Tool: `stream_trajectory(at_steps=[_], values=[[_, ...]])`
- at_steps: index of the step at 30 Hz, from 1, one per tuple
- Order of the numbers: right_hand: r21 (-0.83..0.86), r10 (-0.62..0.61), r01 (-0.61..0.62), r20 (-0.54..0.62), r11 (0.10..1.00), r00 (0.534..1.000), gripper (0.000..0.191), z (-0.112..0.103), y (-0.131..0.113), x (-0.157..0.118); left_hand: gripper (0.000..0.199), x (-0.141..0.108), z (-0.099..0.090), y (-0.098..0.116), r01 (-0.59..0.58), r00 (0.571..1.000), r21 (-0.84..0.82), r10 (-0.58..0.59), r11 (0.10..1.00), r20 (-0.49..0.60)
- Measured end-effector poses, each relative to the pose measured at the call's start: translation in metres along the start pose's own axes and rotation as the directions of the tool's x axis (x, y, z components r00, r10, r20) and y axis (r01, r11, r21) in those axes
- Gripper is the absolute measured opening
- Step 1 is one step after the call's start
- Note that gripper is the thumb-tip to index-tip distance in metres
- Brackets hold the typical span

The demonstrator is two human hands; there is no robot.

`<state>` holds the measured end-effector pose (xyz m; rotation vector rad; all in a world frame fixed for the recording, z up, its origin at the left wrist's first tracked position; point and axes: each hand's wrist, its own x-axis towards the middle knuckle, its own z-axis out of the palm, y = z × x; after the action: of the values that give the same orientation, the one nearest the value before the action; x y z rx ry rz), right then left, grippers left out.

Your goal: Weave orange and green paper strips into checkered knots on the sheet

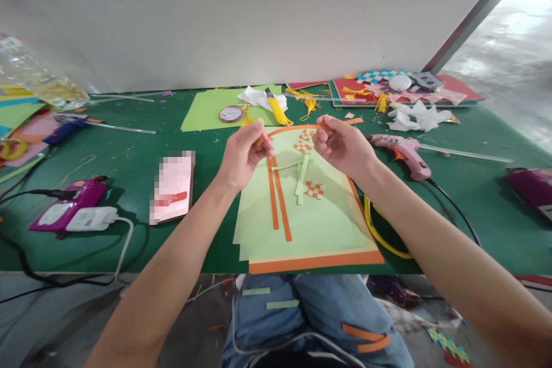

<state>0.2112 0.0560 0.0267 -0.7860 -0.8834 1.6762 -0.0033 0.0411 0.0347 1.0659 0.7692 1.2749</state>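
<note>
My left hand (246,154) and my right hand (340,144) are raised above the far part of the pale green paper sheets (319,230). An orange strip (293,128) runs in a curve between them, its ends pinched in my fingers. On the sheets lie two long orange strips (281,201), pale green strips (302,175) and small orange-and-white woven pieces (314,190). Orange paper (317,261) shows under the sheets along the near edge.
Left of the sheets are a phone (175,187) and a purple power block (71,204). A pink glue gun (403,154) lies to the right. Behind are a yellow cutter (276,106), a round tin (231,114), yellow tassels (309,103) and crumpled tissue (416,117).
</note>
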Motion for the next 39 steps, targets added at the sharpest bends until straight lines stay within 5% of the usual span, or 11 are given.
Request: stream_trajectory(at_steps=[6,11,15,19,26,32,39], values=[[0.034,-0.016,0.016,-0.013,0.999,1.000,0.019,-0.001,0.002,0.002,0.022,0.004,-0.008,0.007,0.039,0.993,-0.260,-0.067,0.965,-0.098],[-0.048,-0.035,0.033,-0.028,0.998,0.999,0.030,-0.001,0.006,0.004,0.011,0.003,-0.008,0.009,0.008,0.990,-0.287,-0.047,0.958,-0.131],[-0.044,-0.040,0.043,0.057,0.998,0.998,0.013,0.001,0.006,0.001,0.020,0.005,-0.006,0.009,-0.001,0.986,-0.311,-0.051,0.951,-0.159],[-0.054,-0.072,0.084,0.191,0.995,0.979,0.020,0.005,0.008,-0.004,0.006,0.008,-0.008,0.004,0.025,0.982,-0.306,-0.081,0.952,-0.172],[-0.245,-0.045,0.106,0.241,0.964,0.969,0.022,0.007,0.007,-0.009,0.013,0.007,-0.011,-0.002,0.055,0.996,-0.183,-0.067,0.982,-0.060],[-0.221,-0.022,0.088,0.284,0.971,0.958,0.037,0.011,0.005,-0.011,0.016,0.002,-0.006,-0.002,0.127,0.985,-0.106,-0.113,0.986,0.127],[-0.251,0.095,0.017,0.427,0.968,0.899,0.040,0.010,0.007,-0.012,0.020,-0.002,-0.005,-0.003,0.159,0.964,-0.006,-0.154,0.987,0.217]])
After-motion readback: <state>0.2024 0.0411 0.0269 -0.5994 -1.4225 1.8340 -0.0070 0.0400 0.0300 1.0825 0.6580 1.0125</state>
